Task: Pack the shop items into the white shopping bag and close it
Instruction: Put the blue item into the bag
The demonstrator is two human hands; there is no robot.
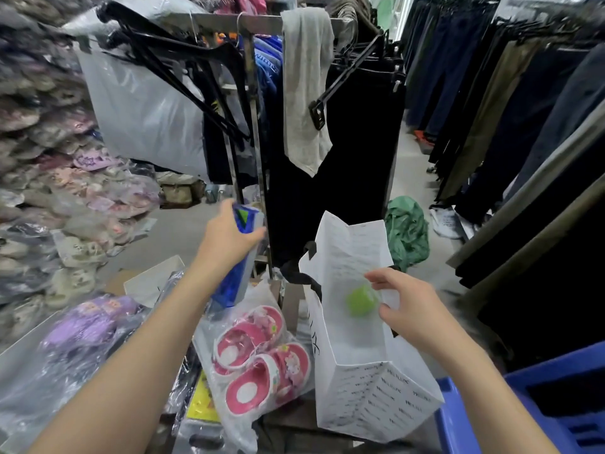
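Observation:
The white shopping bag (360, 381) with black handles stands open in the lower middle, and a green round item (361, 299) lies inside it. My right hand (402, 301) pinches the bag's right rim, holding the mouth open. My left hand (229, 234) grips a long blue packet (240, 257) in clear wrap, held up to the left of the bag. A pair of pink sandals in a clear plastic bag (258, 358) lies just left of the white bag.
A clothes rack (255, 132) with black hangers, dark garments and a grey cloth stands right behind. Bagged shoes pile up on the left (49, 198). Purple bagged items (85, 326) lie lower left, a blue crate (540, 407) lower right, a green cloth (407, 231) on the floor.

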